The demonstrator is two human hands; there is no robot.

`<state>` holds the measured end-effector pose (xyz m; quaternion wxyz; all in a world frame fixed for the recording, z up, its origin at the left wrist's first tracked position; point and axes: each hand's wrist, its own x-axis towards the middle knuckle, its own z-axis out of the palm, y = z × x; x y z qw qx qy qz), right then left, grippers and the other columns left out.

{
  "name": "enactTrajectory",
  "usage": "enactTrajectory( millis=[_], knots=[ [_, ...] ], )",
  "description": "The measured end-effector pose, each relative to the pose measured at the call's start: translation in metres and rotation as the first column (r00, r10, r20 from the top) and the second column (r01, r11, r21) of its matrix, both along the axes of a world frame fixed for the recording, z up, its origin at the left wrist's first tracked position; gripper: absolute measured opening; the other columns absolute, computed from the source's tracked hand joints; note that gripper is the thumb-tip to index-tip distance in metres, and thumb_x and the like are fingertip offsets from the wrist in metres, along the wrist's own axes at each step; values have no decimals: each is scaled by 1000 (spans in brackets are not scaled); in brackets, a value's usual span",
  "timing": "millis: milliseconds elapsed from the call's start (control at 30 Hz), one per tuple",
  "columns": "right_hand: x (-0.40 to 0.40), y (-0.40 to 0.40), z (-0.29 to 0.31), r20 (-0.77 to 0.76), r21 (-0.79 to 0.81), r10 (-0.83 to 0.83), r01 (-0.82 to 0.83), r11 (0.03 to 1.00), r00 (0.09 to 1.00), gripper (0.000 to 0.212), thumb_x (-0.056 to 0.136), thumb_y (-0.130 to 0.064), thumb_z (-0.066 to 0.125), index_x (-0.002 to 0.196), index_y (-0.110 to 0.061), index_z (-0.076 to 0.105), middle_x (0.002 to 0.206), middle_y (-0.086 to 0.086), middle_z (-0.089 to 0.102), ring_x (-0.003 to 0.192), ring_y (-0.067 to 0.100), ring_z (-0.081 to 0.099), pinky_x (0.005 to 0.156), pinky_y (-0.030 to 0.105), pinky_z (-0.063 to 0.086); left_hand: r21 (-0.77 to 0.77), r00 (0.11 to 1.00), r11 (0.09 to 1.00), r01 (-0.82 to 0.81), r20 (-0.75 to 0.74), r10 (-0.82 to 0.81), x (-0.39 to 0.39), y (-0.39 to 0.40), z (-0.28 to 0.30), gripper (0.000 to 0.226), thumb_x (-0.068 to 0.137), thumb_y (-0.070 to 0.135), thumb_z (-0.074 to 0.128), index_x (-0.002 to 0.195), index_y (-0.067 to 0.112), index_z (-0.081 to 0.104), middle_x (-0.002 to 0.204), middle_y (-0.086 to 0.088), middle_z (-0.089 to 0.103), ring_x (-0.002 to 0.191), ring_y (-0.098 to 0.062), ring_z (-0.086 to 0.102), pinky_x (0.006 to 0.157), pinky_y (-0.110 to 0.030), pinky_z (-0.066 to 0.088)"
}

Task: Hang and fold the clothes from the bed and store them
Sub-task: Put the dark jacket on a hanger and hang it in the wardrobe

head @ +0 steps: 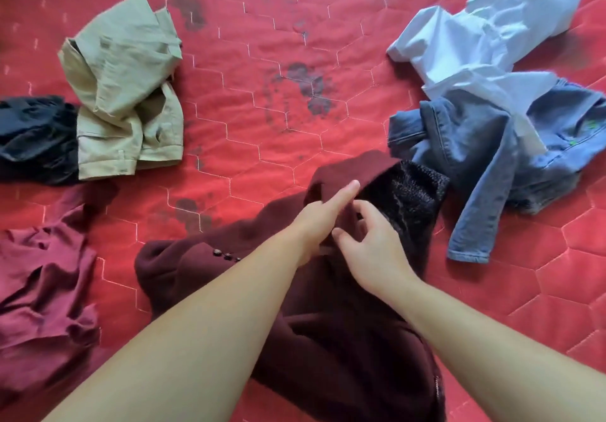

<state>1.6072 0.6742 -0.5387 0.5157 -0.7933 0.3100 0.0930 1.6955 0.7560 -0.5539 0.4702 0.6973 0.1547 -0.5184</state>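
Fingers of the left hand (323, 216) lie straight and together, pressed flat on a dark maroon woollen coat (328, 333) near its collar. The right hand (372, 246) hovers just beside it, fingers loosely curled and spread apart over the same fabric; whether they pinch the cloth cannot be told. The coat is spread across the near middle of a red quilted bedspread (262, 126) stitched in hexagons, and its black fuzzy lining (413, 192) shows just beyond the hands. Small dark buttons (224, 254) sit on a cuff at its left. Other clothes lie around it: crumpled beige trousers (128, 93) at far left, resting partly on a black garment (36, 139); a wrinkled maroon shirt (42, 290) at near left; a pale blue shirt (475, 34) at far right, overlapping a blue denim jacket (492, 165) touching the coat's lining.
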Motion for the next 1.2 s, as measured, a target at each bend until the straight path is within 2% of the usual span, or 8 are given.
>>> enactTrajectory(
  millis=[100, 200, 367, 500, 667, 833, 1067, 1200],
  knots=[
    [-7, 20, 33, 71, 123, 106, -115, 986, 992, 42, 87, -15, 58, 124, -33, 56, 103, -19, 67, 98, -4, 60, 90, 20, 46, -38, 998, 999, -23, 54, 25, 1, 9, 32, 24, 69, 37, 76, 74, 17, 64, 70, -1, 63, 67, -19, 64, 71, -33, 47],
    [-5, 17, 83, 144, 74, 233, -245, 967, 962, 42, 83, -12, 57, 119, -32, 59, 84, -20, 64, 81, -4, 60, 75, 12, 46, -24, 976, 996, -91, 195, 94, 9, 13, 83, 22, 57, 19, 73, 67, 14, 54, 61, -5, 53, 57, -23, 53, 64, -35, 42],
    [6, -41, 171, 289, -131, 54, -17, 991, 956, 25, 77, -12, 64, 92, -33, 64, 87, -12, 66, 80, 6, 62, 77, 21, 48, -65, 863, 989, 136, 497, -86, 32, -3, 215, 19, 48, 17, 63, 65, 16, 54, 61, 1, 51, 61, -18, 48, 59, -28, 38],
    [17, -82, 250, 280, -316, 203, -109, 943, 938, 72, 75, -24, 71, 139, -30, 38, 130, -12, 45, 120, 7, 45, 101, 30, 39, -21, 726, 913, 407, 614, -310, 34, -14, 327, 15, 52, 14, 62, 65, 19, 54, 63, 4, 54, 63, -16, 53, 64, -27, 42],
    [42, -85, 346, 391, -255, 330, -244, 936, 859, 16, 92, -16, 55, 83, -27, 64, 71, -15, 60, 72, 10, 56, 63, 26, 41, -5, 619, 890, 457, 721, -313, 28, 6, 437, 33, 55, 13, 64, 88, 8, 65, 80, -2, 65, 78, -19, 64, 81, -38, 54],
    [54, -69, 457, 110, -620, 688, -492, 611, 717, 19, 93, -26, 54, 78, -19, 61, 70, -7, 58, 69, 17, 55, 66, 31, 44, 22, 555, 907, 420, 785, -276, 21, 61, 508, 33, 57, 8, 61, 88, 17, 67, 81, -2, 65, 79, -20, 64, 83, -39, 52],
    [45, -20, 542, 388, -129, 608, -612, 780, 693, 35, 87, -24, 69, 93, 11, 67, 86, 16, 64, 80, 23, 57, 79, 39, 44, -55, 378, 965, 258, 924, -48, 16, 122, 530, 42, 78, 1, 65, 113, 25, 64, 97, -3, 72, 92, -19, 70, 84, -34, 58],
    [34, 16, 569, 494, -17, 498, -565, 825, 713, 57, 73, -38, 78, 97, 11, 64, 88, 19, 64, 78, 25, 61, 72, 34, 49, -131, 445, 972, 193, 895, 32, 3, 152, 496, 12, 91, 13, 65, 99, 19, 71, 95, 0, 75, 91, -17, 70, 81, -29, 58]
  ],
)
